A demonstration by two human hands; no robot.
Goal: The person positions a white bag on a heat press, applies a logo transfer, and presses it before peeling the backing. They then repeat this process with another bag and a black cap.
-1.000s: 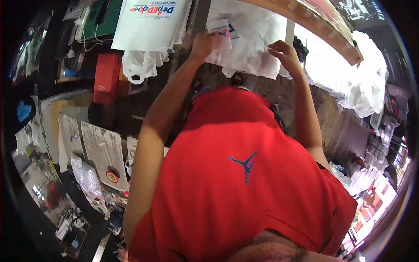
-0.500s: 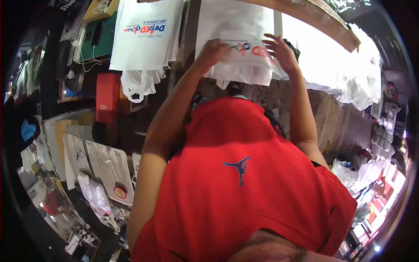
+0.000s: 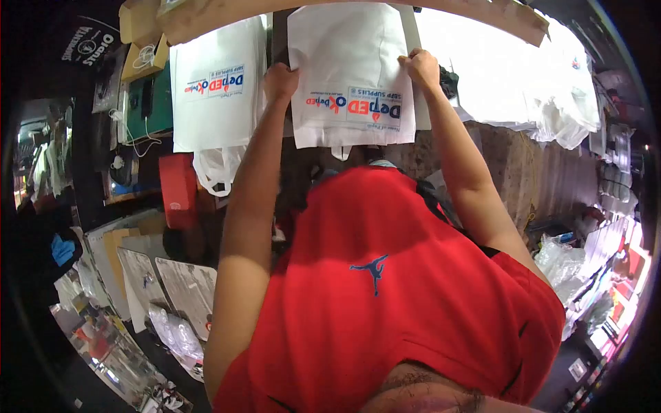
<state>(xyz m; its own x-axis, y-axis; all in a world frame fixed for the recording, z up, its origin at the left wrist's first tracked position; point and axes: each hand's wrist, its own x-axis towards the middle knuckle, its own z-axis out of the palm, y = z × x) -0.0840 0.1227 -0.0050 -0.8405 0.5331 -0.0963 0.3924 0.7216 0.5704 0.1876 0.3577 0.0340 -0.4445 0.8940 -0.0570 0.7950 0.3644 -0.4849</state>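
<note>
A white cloth bag (image 3: 348, 55) with a red and blue "DepED OK" print lies spread flat before me. The lettering is upside down from where I am, and a strap loop hangs below the edge near me. My left hand (image 3: 281, 81) is closed on the bag's left edge, thumb on top. At the right edge, my right hand (image 3: 421, 67) pinches the bag between thumb and bent fingers. To the left lies a pile of similar printed white bags (image 3: 213, 55), their handles (image 3: 217, 171) dangling over the edge.
A brown beam (image 3: 344, 9) crosses the far side above the bags. More white bags (image 3: 475, 76) lie brightly lit at right. A red box (image 3: 178, 191) is at left, near a green board (image 3: 157, 110) with a white cable and an open cardboard box (image 3: 141, 41).
The bag was bunched and blurred between my hands; now it is flat with its print showing. My left hand moved left, and my right hand's spread fingers closed on the edge.
</note>
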